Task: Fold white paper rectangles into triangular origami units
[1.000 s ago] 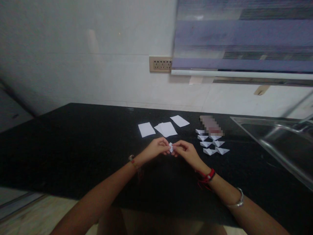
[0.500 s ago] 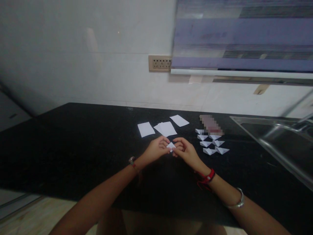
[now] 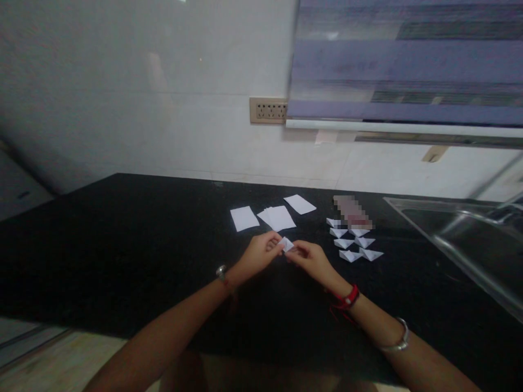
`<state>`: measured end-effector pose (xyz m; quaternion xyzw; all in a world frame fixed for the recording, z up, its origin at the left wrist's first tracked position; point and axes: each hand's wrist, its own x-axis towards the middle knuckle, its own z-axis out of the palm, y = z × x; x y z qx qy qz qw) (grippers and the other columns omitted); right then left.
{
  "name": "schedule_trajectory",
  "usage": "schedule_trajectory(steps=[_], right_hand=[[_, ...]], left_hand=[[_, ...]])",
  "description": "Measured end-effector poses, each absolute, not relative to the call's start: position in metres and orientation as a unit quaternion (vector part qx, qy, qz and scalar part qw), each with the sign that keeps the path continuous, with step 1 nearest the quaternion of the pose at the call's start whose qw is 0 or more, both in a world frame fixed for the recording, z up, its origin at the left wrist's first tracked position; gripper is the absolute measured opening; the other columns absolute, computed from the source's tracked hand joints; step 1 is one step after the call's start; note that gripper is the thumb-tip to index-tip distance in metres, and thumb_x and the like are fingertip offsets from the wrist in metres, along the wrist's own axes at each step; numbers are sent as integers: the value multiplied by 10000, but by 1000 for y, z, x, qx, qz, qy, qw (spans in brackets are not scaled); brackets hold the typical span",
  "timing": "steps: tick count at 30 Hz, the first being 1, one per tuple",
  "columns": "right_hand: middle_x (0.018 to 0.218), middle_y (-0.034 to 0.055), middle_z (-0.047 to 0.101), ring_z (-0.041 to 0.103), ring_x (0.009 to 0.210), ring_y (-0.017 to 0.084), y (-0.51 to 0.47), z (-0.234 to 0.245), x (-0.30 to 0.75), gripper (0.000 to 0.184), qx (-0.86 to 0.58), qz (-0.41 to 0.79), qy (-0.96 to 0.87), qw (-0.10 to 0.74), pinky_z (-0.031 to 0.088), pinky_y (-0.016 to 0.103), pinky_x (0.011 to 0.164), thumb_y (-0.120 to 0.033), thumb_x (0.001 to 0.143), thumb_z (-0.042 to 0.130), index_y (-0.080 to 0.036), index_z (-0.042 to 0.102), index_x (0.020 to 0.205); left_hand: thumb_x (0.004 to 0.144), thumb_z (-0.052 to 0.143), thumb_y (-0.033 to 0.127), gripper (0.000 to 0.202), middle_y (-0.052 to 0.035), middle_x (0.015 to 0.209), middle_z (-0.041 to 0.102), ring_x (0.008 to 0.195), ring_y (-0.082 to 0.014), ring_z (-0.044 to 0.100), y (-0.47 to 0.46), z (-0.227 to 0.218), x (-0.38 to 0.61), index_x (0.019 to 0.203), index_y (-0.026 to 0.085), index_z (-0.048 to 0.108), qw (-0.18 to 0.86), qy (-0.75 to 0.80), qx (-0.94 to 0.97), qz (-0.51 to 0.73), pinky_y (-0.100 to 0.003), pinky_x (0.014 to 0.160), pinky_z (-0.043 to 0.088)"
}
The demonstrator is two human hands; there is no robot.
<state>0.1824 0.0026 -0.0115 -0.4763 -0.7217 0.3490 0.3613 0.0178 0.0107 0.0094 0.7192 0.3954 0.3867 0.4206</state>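
Observation:
A small folded piece of white paper (image 3: 286, 244) is held between my two hands, above the dark countertop (image 3: 171, 228). My left hand (image 3: 262, 250) pinches its left side between thumb and fingers. On its right side, the thumb and fingertips of my right hand (image 3: 312, 258) close on the lower edge. Just beyond my hands lie flat white paper sheets (image 3: 281, 219), partly overlapping, with a single sheet (image 3: 244, 218) to their left and another sheet (image 3: 300, 204) behind. Several folded paper pieces (image 3: 350, 255) sit in two rows to the right of my right hand.
A blurred-out flat pinkish object (image 3: 352, 209) lies behind the folded pieces. The steel sink (image 3: 441, 239) is set into the counter at the right. On the back wall are a socket panel (image 3: 267, 111) and a purple striped blind (image 3: 392, 65).
The folded paper has turned a little between my fingers. My right hand's fingers have shifted from its upper side to its lower right edge. The view has tilted slightly upward.

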Motion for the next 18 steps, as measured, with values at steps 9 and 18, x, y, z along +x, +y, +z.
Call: schedule_trajectory(steps=[9, 18], right_hand=[[523, -25, 477, 424, 489, 88, -2, 0, 183, 213, -490, 274, -759, 329, 292, 199, 462, -295, 765, 484, -138, 527, 627], [536, -32, 461, 415, 504, 90, 0, -4, 183, 181, -473, 317, -752, 333, 301, 202, 475, -296, 745, 512, -144, 521, 648]], left_hand=[[734, 502, 226, 90, -6, 710, 558, 654, -115, 524, 12, 2, 22, 759, 139, 505, 421, 392, 715, 398, -212, 592, 402], [734, 502, 243, 115, 17, 652, 502, 608, -99, 458, 16, 5, 16, 688, 137, 508, 395, 378, 737, 398, -207, 579, 366]])
